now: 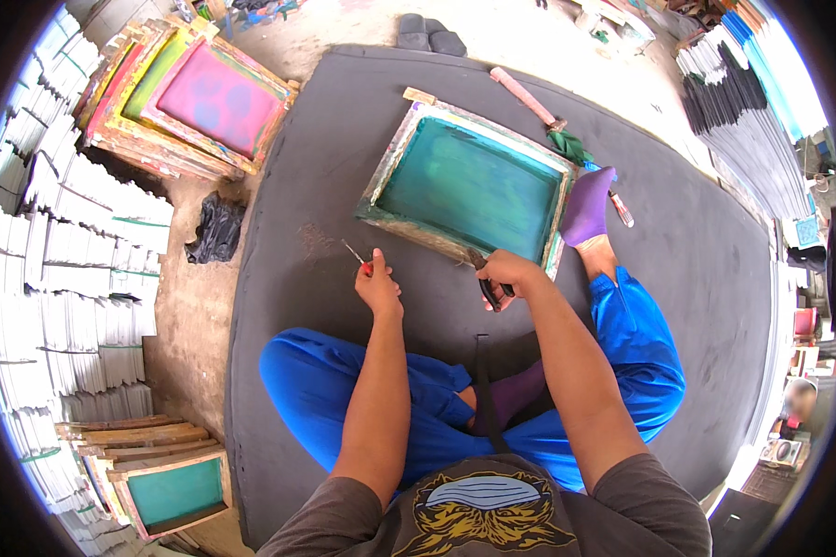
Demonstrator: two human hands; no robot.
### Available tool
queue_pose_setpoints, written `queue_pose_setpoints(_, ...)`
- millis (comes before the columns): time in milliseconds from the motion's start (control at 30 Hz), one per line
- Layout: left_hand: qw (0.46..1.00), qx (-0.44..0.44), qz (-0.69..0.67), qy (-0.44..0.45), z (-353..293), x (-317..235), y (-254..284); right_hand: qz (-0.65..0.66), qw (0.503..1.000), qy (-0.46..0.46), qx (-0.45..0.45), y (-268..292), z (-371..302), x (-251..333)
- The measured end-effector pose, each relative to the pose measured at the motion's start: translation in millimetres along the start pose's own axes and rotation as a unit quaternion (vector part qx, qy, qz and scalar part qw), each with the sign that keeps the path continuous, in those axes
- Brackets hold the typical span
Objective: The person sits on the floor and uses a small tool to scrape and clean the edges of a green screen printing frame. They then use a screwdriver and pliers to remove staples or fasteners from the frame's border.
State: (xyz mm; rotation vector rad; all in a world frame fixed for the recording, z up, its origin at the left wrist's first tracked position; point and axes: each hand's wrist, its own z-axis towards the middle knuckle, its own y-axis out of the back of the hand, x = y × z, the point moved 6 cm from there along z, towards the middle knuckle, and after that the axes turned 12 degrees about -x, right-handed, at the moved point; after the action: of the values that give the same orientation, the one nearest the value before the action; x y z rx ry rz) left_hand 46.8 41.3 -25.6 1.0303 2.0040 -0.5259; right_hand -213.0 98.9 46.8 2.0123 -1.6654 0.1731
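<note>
A wooden screen-printing frame with teal mesh lies tilted in front of me on the dark mat. My right hand is closed round black-handled pliers, whose jaws are at the frame's near edge; whether they grip anything there I cannot tell. To the left, apart from the frame, my left hand holds a small screwdriver with a red handle, its thin shaft pointing up and left. My purple-socked foot rests against the frame's right side.
A pink-handled tool with green cloth lies beyond the frame. Another screwdriver is beside my foot. Stacked frames, a black plastic bag and bundled white sheets stand left of the mat. More frames lean lower left.
</note>
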Motion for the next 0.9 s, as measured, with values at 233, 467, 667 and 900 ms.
queue_pose_setpoints(233, 1.0, 0.002, -0.005, 0.004, -5, -2, -1, 0.023, 0.998, -0.033, 0.051, 8, 5, -2)
queue_pose_setpoints(467, 1.0, -0.001, -0.003, 0.004, -5, -1, -2, -0.029, 0.996, -0.042, 0.07, 18, 8, 6)
queue_pose_setpoints(667, 1.0, 0.01, -0.007, 0.002, -8, -2, -6, -0.094, 0.992, -0.047, 0.066, 30, 14, 15)
queue_pose_setpoints(900, 1.0, 0.015, -0.007, 0.004, -8, 2, -5, -0.067, 0.98, 0.13, -0.137, -16, -12, 0)
